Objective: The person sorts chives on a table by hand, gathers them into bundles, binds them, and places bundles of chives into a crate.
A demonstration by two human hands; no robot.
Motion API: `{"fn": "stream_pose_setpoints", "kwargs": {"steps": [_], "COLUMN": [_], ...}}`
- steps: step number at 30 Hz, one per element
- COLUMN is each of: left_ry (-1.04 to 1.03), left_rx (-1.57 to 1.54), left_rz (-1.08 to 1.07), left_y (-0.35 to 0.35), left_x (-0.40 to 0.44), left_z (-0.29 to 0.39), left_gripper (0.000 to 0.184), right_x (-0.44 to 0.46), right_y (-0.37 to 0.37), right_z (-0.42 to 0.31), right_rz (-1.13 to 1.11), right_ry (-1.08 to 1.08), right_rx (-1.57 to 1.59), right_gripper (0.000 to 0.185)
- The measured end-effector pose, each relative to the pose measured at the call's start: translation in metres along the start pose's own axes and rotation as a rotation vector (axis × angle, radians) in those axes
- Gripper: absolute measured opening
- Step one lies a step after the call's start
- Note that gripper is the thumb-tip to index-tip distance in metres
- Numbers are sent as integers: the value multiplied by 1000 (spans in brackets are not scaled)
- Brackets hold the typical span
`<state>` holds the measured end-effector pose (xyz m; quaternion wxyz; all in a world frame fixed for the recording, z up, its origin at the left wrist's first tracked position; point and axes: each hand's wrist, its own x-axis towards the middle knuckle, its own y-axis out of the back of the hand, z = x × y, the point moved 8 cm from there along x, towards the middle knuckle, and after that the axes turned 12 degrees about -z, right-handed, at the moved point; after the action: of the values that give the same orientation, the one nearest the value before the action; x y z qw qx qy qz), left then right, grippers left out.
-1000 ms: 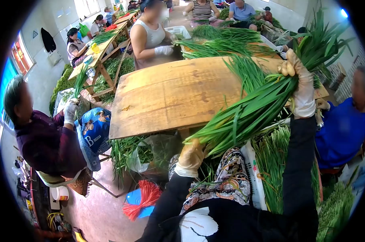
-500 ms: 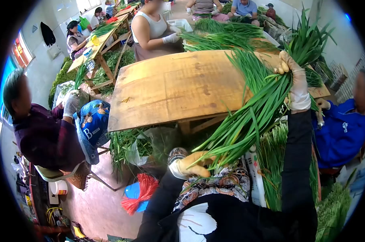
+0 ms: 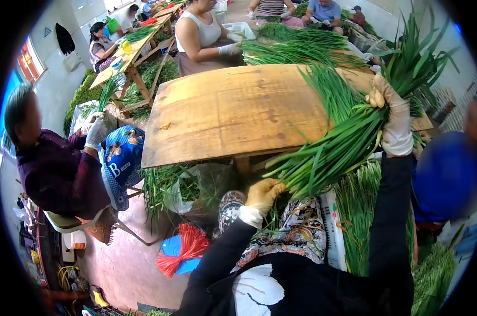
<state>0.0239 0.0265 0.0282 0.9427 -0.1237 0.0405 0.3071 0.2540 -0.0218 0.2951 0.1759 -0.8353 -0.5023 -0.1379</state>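
Observation:
My right hand [image 3: 391, 113], in a pale glove, is closed around a thick bundle of garlic chives [image 3: 336, 150]. The bundle slants down to the left over the table's right corner, its other end fanning up behind the hand. At the lower end of the bundle my left hand [image 3: 264, 197], gloved too, is pinched closed above my lap. A few loose leaves hang beneath its fingers; the exact grip is partly hidden. More chives [image 3: 330, 92] lie on the wooden table [image 3: 233, 116] beside my right hand.
A crate of chives [image 3: 357, 210] stands right of my lap. Red ties [image 3: 184, 250] lie on a blue stool [image 3: 172, 247] at lower left. A seated person [image 3: 59, 174] works at left, another in blue [image 3: 449, 174] at right; several people sit or stand farther back.
My left hand has risen, turning from fingers extended under the leaf ends to a closed pinch. The bundle's lower end has lifted, and my right hand has shifted slightly right.

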Motion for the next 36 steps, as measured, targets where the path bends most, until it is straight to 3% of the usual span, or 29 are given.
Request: {"fn": "stream_pose_setpoints", "kwargs": {"steps": [1,2,5,7,8,11,12,14,16,18,19,20,21,22,24,25,27,28,29,30,31,32,33,34,36], "left_ry": [-136,-109,-96,-85,-84,-323,-326,-256,-90,207,211,291,367,411,415,411,659,689,721,580,130,-141,-229,-192,-305], "left_rx": [81,279,161,715,715,336,337,445,-86,-275,-276,-190,-105,258,811,815,1388,1391,1394,1282,875,434,9,-338,-808], "left_rz": [35,26,-18,213,212,251,254,359,263,344,342,318,292,287,142,133,-179,-227,-276,-211,-259,-282,-384,-520,-712], "left_y": [-1,-1,-1,12,13,37,42,55,64,86,92,94,98,111,112,109,96,84,67,48,35,24,8,-5,-40], "left_x": [1,1,5,-1,1,21,26,30,25,15,15,13,13,18,26,27,28,25,18,16,35,53,53,48,40], "left_z": [3,0,-10,4,-1,-38,-45,-58,-81,-139,-144,-151,-161,-165,-159,-153,-148,-126,-97,-57,-46,-41,-10,3,33], "left_gripper": [22,16,14,13,13,15,15,14,18,20,20,19,18,14,19,19,35,50,66,100,121,127,127,116,97], "right_x": [-4,-7,-13,-12,-12,-14,-11,-12,-24,-3,2,7,9,23,44,63,79,99,98,96,93,115,109,104,111], "right_y": [-5,-10,-22,-21,-22,-26,-23,-14,-14,18,23,23,25,25,43,60,72,91,95,95,92,114,108,97,99], "right_z": [-4,-6,-5,-4,-5,-5,-2,-6,-24,-40,-54,-72,-81,-85,-90,-89,-88,-80,-75,-70,-63,-43,-30,-18,9], "right_rz": [-12,-23,1,-35,-35,33,30,80,204,-92,-121,-148,57,-154,-119,-116,-116,-198,-78,41,60,-86,-42,0,56], "right_ry": [19,38,38,80,79,87,89,156,157,279,324,366,353,301,263,226,213,151,103,55,54,-19,-11,-3,11], "right_rx": [-33,-66,-65,-124,-124,-60,-58,-167,-190,59,73,84,124,227,203,211,219,275,244,214,174,219,277,335,332], "right_gripper": [14,14,13,11,11,9,9,11,18,27,29,32,25,22,20,20,19,19,14,18,17,25,22,20,15]}}
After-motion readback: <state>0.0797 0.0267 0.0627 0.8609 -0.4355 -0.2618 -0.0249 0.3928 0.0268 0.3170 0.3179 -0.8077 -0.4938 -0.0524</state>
